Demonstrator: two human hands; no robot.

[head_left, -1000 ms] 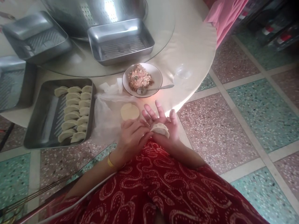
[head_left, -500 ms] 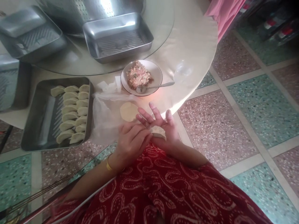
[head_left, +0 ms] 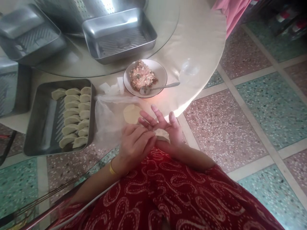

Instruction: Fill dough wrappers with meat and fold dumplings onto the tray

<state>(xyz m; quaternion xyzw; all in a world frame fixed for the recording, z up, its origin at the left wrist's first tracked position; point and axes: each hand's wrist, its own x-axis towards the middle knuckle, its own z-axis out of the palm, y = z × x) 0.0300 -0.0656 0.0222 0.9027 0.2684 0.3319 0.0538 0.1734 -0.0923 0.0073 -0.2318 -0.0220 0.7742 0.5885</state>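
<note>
A pale folded dumpling (head_left: 162, 134) lies against the palm side of my right hand (head_left: 174, 132), whose fingers are spread and dusted with flour. My left hand (head_left: 136, 142), with a yellow band at the wrist, has its fingers bent and pressed together at the dumpling's left end. Part of the dumpling is covered by the fingers. Just beyond my hands, a round dough wrapper (head_left: 131, 114) lies by a crumpled clear plastic bag (head_left: 107, 119). Farther off stands a white plate (head_left: 161, 72) of minced filling (head_left: 141, 76), a metal spoon (head_left: 165, 86) resting in it.
At left, a metal tray (head_left: 44, 118) holds rows of folded dumplings (head_left: 72, 119). More metal trays (head_left: 120, 35) and a perforated metal vessel (head_left: 72, 12) stand farther back. A clear plastic piece (head_left: 189, 68) lies near the round table's right edge.
The view has shifted slightly. Both hands stay at the dumpling in nearly the same pose, with only small finger movement.
</note>
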